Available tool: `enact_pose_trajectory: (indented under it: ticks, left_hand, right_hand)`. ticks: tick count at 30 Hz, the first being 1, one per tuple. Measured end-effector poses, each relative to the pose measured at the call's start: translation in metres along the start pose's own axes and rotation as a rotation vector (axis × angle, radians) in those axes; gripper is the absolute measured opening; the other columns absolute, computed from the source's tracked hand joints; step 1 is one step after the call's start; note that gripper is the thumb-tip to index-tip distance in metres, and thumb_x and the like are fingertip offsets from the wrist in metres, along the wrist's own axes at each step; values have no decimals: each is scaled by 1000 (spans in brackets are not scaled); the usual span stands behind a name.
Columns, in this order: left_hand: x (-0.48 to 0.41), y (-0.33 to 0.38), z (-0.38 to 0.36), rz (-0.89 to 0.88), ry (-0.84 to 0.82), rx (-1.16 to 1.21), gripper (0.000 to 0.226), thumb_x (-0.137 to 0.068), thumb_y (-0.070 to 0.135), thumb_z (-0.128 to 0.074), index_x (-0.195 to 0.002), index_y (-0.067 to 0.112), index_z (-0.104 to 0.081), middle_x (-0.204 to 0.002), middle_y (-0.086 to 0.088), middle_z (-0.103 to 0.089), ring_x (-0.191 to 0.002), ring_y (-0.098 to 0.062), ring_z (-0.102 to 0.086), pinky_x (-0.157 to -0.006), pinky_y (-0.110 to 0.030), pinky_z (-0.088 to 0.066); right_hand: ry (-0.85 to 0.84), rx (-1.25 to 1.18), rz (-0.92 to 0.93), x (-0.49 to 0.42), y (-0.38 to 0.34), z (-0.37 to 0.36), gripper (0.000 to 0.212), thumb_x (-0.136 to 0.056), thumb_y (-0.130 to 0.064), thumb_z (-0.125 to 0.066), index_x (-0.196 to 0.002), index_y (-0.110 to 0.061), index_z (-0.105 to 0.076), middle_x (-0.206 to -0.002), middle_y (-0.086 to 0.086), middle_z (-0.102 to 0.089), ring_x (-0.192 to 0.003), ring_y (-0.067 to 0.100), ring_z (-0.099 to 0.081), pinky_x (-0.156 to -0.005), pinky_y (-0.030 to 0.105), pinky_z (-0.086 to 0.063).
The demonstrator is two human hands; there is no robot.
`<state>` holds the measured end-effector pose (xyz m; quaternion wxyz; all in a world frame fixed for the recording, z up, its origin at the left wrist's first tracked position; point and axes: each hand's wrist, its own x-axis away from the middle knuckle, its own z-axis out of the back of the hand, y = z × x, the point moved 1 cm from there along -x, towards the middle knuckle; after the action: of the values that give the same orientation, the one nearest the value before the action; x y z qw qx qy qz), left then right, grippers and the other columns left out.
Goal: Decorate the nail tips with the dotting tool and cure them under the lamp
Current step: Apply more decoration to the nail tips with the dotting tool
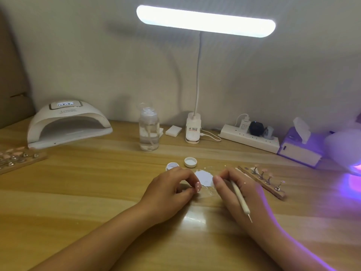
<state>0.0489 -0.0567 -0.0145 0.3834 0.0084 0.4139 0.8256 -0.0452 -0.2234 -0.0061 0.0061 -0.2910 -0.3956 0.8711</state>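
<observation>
Table [97,192] of pale wood, with both forearms laid on it. The left hand [172,184] has its fingers curled and pinches a pink nail tip [197,186] with white dots between thumb and forefinger, close above the tabletop. The right hand [232,184] is curled too and holds the dotting tool [239,198]. The tool's thin white shaft slants back across the hand, with its free point toward the wrist and its other end hidden by the fingers. Between the two hands lies a white patch [204,178]. Just behind the left hand stand a small open pot [172,165] and its cap [190,161]. A wooden strip [261,180] carrying nail tips on little stands lies just right of the right hand. The curing lamp [68,124] sits well apart at the far left with its display lit, and a second strip [17,159] lies in front of it. A pump bottle [148,132] and a lit desk lamp [205,20] stand at the back
</observation>
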Motion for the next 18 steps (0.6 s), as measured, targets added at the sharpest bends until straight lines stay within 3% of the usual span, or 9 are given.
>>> enact_pose_trajectory:
  ticks: [6,18]
  left_hand:
    - [-1,0,0,-15,-13,-11,20,-86,17,-66,-81,37,-64,-73,36,-56,-55,-2,-49,-57,-13,-30]
    - [-3,-5,-3,-25,-21,-23,16,-85,20,-65,-83,36,-66,-88,21,-61,-61,-3,-51,-64,-23,-38]
  right_hand:
    - [-94,35,34,-2,5,-5,11,-90,-22,-70,-81,-18,-66,-64,-13,-57,-64,9,-55,-58,16,-39]
    - [-161,-4,-27,-6,9,-6,11,-90,-24,-70,-82,-19,-67,-71,-13,-67,-71,8,-64,-67,25,-48]
